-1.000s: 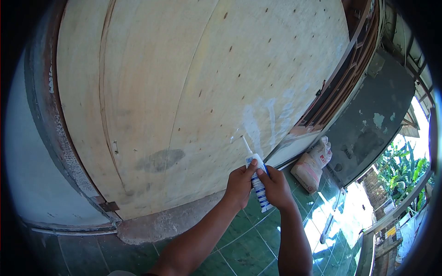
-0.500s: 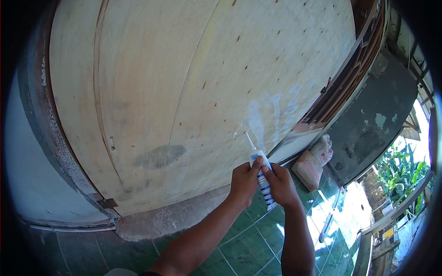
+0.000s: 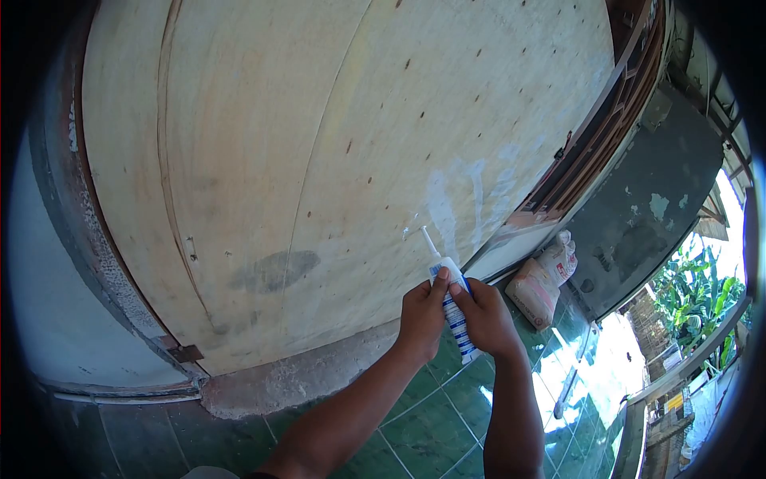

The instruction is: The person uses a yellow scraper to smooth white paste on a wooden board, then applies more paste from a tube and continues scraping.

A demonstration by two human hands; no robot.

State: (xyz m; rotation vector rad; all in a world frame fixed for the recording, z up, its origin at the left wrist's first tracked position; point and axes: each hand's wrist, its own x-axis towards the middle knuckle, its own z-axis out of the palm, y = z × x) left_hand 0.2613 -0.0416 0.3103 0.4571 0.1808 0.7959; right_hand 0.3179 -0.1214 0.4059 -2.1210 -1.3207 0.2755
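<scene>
Now, hands: left hand (image 3: 420, 313) and right hand (image 3: 483, 318) both clasp the tube (image 3: 452, 307), centre-right of frame;
progress: white smears on the plywood panel (image 3: 319, 144) above the nozzle; most of it looks bare

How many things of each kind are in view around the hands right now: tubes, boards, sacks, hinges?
Tube: 1, held by the left hand and right hand
Board: 1
Sack: 1
Hinge: 1
Total: 4
</scene>
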